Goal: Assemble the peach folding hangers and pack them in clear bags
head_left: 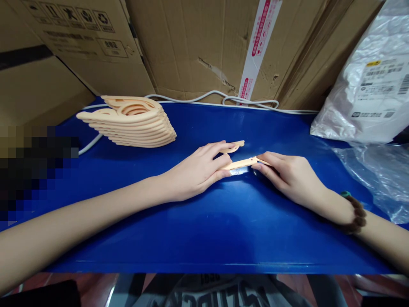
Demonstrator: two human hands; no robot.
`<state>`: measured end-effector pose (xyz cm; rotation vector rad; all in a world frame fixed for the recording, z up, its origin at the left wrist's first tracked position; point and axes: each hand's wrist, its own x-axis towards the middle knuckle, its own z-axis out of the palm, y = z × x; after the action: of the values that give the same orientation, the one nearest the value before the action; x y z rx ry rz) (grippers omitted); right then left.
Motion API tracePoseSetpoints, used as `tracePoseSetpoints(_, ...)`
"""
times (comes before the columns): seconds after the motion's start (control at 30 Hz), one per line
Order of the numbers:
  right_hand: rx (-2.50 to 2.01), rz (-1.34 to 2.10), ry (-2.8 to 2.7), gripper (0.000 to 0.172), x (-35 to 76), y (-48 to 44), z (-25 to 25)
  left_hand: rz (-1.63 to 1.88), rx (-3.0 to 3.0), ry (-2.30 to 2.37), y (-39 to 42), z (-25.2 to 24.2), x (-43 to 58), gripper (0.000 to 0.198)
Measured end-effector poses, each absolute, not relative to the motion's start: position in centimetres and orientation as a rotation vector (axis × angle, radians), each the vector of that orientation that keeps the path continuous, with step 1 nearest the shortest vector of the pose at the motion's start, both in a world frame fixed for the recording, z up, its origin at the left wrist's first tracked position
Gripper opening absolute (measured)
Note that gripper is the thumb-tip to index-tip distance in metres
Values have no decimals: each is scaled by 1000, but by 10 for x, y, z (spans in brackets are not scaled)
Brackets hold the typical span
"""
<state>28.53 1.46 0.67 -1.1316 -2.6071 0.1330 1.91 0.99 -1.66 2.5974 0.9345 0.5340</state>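
A peach plastic hanger piece (240, 163) lies across the middle of the blue table (204, 238), held at both ends. My left hand (198, 170) grips its left end, fingers curled over it, with a curved hook part sticking out beyond the fingertips. My right hand (287, 175) pinches the right end between thumb and fingers. A neat stack of the same peach folded hangers (131, 121) sits at the back left, apart from both hands.
Cardboard boxes (191, 47) wall off the back. A white cable (230, 100) runs along the table's far edge. A white plastic parcel bag (367, 85) and clear film (380, 175) lie at the right. A beaded bracelet (354, 215) is on my right wrist.
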Motion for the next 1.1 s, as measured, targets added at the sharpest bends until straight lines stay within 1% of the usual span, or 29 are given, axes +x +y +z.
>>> tracePoseSetpoints(0.17,-1205,513,-2537,39,279,15,11,528,2611,936,10,-17,19,33)
tracePoseSetpoints(0.23,-1211,573,-2531,40,279,14,12,540,2614,939,10,-17,19,32)
tracePoseSetpoints(0.3,-1226,552,-2550,40,279,14,11,546,2615,940,10,-18,19,31)
tracePoseSetpoints(0.37,-1238,446,-2590,41,281,13,9,548,2617,938,10,-19,19,31)
tracePoseSetpoints(0.5,-1185,96,-2656,43,285,11,5,547,2618,936,9,-19,20,32)
tracePoseSetpoints(0.7,-1110,-298,-2695,51,283,9,4,535,2656,923,10,-19,19,33)
tracePoseSetpoints(0.9,-1048,-531,-2680,45,284,9,4,538,2645,923,10,-18,19,33)
tracePoseSetpoints(1.1,-986,-644,-2703,39,284,10,4,555,2650,898,9,-19,19,32)
